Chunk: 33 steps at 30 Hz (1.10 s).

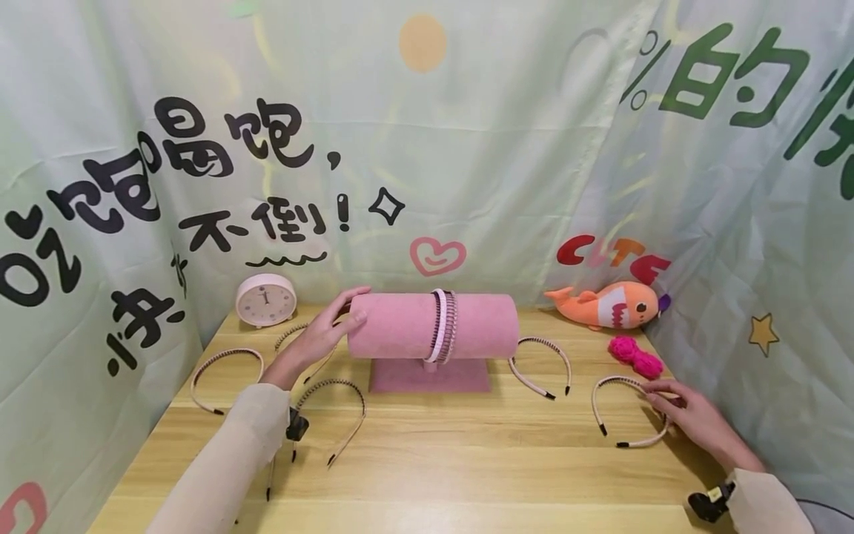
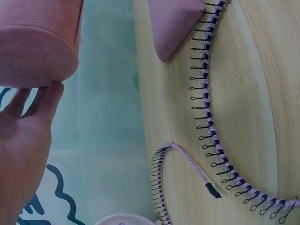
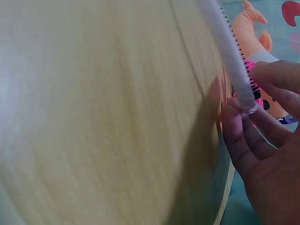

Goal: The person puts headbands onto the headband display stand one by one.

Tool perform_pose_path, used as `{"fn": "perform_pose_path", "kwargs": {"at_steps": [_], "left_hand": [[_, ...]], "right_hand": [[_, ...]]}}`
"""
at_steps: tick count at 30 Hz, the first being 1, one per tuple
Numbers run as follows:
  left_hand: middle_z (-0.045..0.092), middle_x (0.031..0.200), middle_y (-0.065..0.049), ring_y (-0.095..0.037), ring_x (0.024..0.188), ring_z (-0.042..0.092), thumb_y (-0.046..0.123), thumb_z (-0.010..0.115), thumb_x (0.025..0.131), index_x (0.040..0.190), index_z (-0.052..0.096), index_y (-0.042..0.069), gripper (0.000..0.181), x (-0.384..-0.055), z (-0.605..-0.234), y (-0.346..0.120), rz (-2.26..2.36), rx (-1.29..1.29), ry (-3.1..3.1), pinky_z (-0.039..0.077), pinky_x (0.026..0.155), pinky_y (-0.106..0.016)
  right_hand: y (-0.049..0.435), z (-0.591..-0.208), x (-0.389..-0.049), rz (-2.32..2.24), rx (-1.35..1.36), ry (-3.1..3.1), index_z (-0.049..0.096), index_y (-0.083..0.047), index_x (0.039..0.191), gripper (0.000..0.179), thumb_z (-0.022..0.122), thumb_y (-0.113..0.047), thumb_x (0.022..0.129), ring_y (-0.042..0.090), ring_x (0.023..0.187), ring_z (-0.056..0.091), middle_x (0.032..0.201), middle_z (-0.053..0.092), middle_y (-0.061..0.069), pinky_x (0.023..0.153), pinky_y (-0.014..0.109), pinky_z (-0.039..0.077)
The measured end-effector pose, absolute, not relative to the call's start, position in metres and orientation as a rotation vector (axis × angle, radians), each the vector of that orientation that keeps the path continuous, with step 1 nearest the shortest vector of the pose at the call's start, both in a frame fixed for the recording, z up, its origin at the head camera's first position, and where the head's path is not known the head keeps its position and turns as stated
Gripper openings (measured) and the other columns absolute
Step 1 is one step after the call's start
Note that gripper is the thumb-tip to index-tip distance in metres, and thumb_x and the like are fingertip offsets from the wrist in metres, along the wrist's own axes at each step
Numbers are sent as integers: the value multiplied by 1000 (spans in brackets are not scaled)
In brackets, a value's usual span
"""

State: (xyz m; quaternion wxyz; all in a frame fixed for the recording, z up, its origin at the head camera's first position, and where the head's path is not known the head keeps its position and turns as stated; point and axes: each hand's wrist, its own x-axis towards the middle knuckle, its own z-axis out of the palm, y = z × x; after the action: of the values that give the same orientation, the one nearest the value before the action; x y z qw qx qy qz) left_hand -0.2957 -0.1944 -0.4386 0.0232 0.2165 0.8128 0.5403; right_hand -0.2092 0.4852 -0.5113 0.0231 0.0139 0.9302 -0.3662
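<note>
The headband [image 3: 230, 58] sits near the table's right edge, between the thumb and fingers of the right hand [image 3: 276, 161], which pinch one side of its curve; whether its dark tips touch the table [image 1: 427, 463] I cannot tell. Just behind it lies a pink bow [image 1: 634, 357], with a plush toy [image 1: 617, 305] at the back right corner. Toward the middle of the back edge stands a pink roll [image 1: 394, 325] on a flat base [image 1: 430, 378], carrying toothed bands [image 1: 441, 326] looped round it, right of its middle. The left hand [image 1: 320, 337] rests its nearly straight fingers on the roll's left end, slightly spread. A loose band [image 1: 545, 341] lies just right of the base. Others lie toward the left edge: a left band [image 1: 227, 353], and a front band [image 1: 364, 408] beside the left sleeve [image 1: 233, 445], which partly hides more. A clock [image 1: 266, 300] stands at the back left corner, before a printed curtain [image 1: 494, 148].
</note>
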Motion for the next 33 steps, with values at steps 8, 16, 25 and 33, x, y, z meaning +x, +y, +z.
{"fn": "perform_pose_path", "kwargs": {"at_steps": [8, 16, 25, 33], "left_hand": [[33, 177, -13, -45, 162, 31, 40, 53, 114, 169, 37, 28, 58, -294, -437, -195, 1680, 670, 2515, 27, 127, -76], [34, 176, -12, -44, 162, 31, 41, 53, 114, 169, 37, 30, 57, -295, -438, -195, 1682, 668, 2507, 27, 128, -74], [33, 177, -12, -42, 163, 31, 42, 53, 114, 169, 37, 30, 58, -295, -438, -194, 1675, 661, 2520, 26, 128, -75], [36, 175, -11, -42, 162, 32, 39, 54, 114, 168, 39, 29, 56, -296, -438, -194, 1690, 657, 2521, 27, 129, -72]], "right_hand": [[489, -517, -209, -1293, -78, 2841, 58, 10, 140, 39, 56, -20, 116, 14, 72, 59, 104, 67, -35, 56, 33, 53], [488, -515, -205, -1281, -78, 2873, 61, 11, 131, 31, 56, -16, 115, 13, 69, 57, 97, 69, -19, 56, 31, 53], [491, -516, -204, -1348, -150, 2803, 57, 12, 120, 19, 57, -6, 113, 13, 68, 57, 96, 73, -21, 55, 30, 51], [493, -513, -198, -1354, -161, 2718, 64, 10, 129, 25, 54, -8, 114, 15, 72, 60, 99, 72, -8, 57, 32, 55]]}}
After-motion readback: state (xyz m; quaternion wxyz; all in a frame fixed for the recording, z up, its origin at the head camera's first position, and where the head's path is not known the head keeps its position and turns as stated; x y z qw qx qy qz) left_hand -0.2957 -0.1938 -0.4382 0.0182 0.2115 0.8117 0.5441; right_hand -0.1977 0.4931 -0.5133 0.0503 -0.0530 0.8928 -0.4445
